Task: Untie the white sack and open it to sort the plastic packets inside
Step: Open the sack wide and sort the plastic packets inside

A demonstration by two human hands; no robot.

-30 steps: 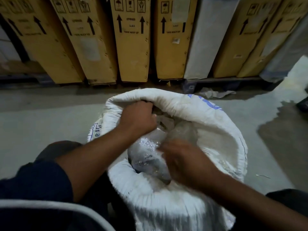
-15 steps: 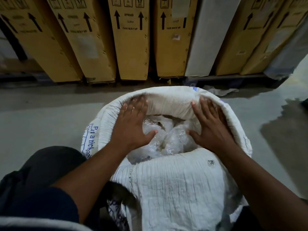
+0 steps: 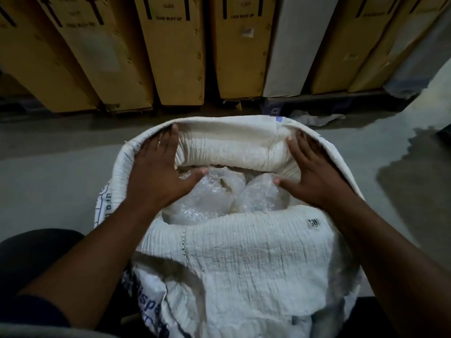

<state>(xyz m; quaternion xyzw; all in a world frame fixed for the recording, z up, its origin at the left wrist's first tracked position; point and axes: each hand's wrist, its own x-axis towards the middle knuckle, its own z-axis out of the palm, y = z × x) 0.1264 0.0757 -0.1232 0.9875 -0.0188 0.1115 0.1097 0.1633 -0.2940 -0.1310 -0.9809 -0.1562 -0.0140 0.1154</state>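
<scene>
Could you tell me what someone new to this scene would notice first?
Most striking is the big white sack in the middle, its mouth rolled wide open over clear plastic packets. The left hand and right hand lie with straight fingers on the rolled rim at either side, thumbs reaching toward the packets. Behind, a row of tall cardboard boxes with "this way up" arrows stands along the floor.

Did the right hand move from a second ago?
Yes. The right hand left the plastic packets and went outward to the white sack rim.
</scene>
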